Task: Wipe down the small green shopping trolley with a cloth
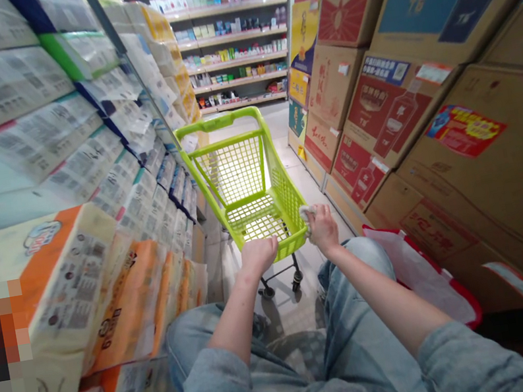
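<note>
A small lime-green shopping cart (239, 180) stands in the aisle in front of me, its basket bare inside. My left hand (258, 253) is curled over the cart's near rim. At the cart's near right corner, my right hand (321, 226) is closed on a crumpled pale cloth (306, 212) pressed against the rim. My knees in blue jeans show below the hands.
Packs of tissue paper (57, 143) are stacked high along the left. Cardboard boxes (426, 101) line the right. A red-edged bag (418, 263) lies by my right leg. Shelves of goods (236, 46) close the aisle's far end.
</note>
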{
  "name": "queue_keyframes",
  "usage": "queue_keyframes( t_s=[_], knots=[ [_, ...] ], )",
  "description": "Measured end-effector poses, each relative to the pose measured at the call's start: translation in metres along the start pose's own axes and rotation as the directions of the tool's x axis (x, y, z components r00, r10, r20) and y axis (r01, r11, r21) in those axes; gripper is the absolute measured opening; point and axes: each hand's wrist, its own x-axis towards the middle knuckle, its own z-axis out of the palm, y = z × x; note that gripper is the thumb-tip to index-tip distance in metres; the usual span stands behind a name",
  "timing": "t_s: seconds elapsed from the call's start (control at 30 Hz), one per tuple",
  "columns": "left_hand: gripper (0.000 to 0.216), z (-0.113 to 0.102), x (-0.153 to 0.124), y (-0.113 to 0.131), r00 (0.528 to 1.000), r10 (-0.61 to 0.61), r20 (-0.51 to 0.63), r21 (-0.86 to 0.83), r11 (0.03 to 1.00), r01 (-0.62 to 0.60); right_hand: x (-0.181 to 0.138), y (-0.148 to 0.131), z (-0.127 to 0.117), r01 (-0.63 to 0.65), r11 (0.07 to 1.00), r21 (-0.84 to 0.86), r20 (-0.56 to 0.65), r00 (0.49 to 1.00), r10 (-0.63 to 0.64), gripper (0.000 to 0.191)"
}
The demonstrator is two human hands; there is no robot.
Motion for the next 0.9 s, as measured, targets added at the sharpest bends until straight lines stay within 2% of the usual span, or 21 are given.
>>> queue_keyframes(
  t_s=[0.13,0.3,0.37,0.5,0.63,0.8,0.9],
  knots=[
    [0.055,0.003,-0.001,0.001,0.999,-0.021,-0.031,-0.005,1.0,0.021,-0.027,0.003,0.002,-0.035,0.985,0.167,-0.05,0.998,0.044,0.032],
    [0.056,0.005,0.0,0.004,0.998,-0.032,-0.048,-0.004,0.999,0.031,-0.065,0.013,0.004,-0.067,0.934,0.352,0.039,0.998,0.057,0.027],
    [0.057,0.005,0.001,0.005,0.998,-0.033,-0.056,-0.005,0.999,0.033,-0.073,0.016,0.005,-0.114,0.919,0.377,0.056,0.993,0.1,0.026],
    [0.058,0.006,0.001,0.007,0.998,-0.03,-0.06,-0.006,1.0,0.029,-0.074,0.014,0.01,-0.197,0.89,0.412,0.006,0.977,0.213,0.023],
    [0.057,0.007,0.002,0.007,0.997,-0.007,-0.072,-0.007,1.0,0.007,-0.076,0.002,0.016,-0.211,0.888,0.408,0.03,0.976,0.217,0.022],
    [0.059,0.009,0.003,0.008,0.997,-0.021,-0.073,-0.014,1.0,0.02,-0.101,-0.002,0.025,-0.19,0.903,0.384,0.191,0.974,0.124,0.022],
    [0.06,0.009,0.003,0.008,0.997,-0.027,-0.071,-0.022,0.999,0.025,-0.11,0.003,0.026,-0.236,0.886,0.4,0.193,0.966,0.17,0.022]
  ],
)
